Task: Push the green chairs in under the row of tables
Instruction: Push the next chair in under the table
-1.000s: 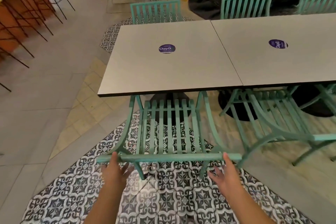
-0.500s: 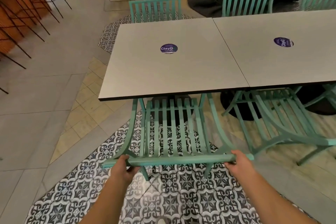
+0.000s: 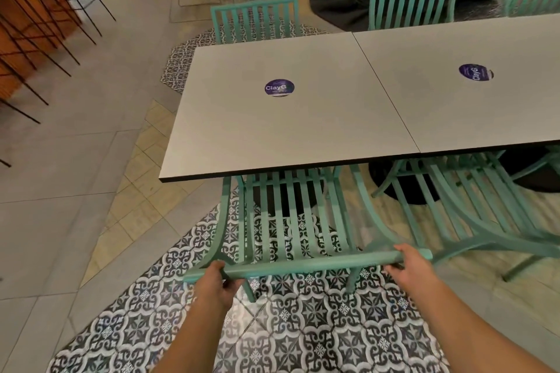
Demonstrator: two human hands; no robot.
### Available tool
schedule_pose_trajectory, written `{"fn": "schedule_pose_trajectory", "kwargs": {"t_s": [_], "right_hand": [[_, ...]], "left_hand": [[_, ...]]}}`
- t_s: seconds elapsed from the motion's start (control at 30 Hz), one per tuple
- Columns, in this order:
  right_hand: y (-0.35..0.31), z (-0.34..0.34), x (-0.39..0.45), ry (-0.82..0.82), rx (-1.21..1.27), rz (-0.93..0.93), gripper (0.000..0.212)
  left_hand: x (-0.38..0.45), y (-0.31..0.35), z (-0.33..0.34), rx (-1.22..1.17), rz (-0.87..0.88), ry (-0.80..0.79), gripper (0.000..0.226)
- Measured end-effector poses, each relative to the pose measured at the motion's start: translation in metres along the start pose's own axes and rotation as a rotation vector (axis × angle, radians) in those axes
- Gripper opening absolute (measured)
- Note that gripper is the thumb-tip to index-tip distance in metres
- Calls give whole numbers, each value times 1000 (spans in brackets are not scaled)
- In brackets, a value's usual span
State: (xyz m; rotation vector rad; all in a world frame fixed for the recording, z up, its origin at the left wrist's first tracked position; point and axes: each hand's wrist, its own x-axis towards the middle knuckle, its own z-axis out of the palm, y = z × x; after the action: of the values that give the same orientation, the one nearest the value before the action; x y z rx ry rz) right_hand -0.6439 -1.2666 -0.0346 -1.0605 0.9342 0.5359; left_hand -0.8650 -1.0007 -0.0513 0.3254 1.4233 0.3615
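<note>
While the top rail (image 3: 306, 265) of the near green chair (image 3: 291, 221) is gripped by the left hand (image 3: 216, 283) near one end and the right hand (image 3: 409, 266) near the other, fingers curled round it, the seat front is tucked beneath the near edge of the grey table (image 3: 288, 118). A second green chair (image 3: 472, 206) is seen right of it, partly under the adjoining table (image 3: 469, 106).

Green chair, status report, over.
Left hand and right hand each grip the green chair top rail. Seat partly under table. Nothing blocking.
</note>
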Motion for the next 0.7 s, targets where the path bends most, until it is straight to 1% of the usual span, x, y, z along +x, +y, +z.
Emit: {"fn": "schedule_pose_trajectory", "kwargs": {"t_s": [0.03,0.07,0.1,0.13,0.17,0.2,0.3,0.4,0.47,0.6,0.7], "right_hand": [[1,-1,11,-11,-20,7,24],[0,0,9,36,-76,-9,31],[0,2,11,25,-93,5,33],[1,5,9,16,-117,3,28],[4,6,14,1,-113,14,19],[6,8,12,17,-121,24,12],[10,12,17,25,-113,39,15],[11,12,19,1,-131,50,13],[9,12,23,-20,-139,50,17],[3,14,22,-34,-99,45,30],[2,14,19,-41,-106,51,13]], "left_hand": [[1,2,2,16,7,6,22],[1,5,3,25,12,16,20],[2,8,4,28,14,23,21],[4,10,4,28,16,33,25],[7,13,5,26,12,39,26],[8,15,5,29,10,40,24],[8,20,5,44,2,52,10],[10,24,5,17,0,48,15],[11,24,7,9,13,45,23],[12,20,10,37,25,59,29],[14,19,12,56,26,62,21]]}}
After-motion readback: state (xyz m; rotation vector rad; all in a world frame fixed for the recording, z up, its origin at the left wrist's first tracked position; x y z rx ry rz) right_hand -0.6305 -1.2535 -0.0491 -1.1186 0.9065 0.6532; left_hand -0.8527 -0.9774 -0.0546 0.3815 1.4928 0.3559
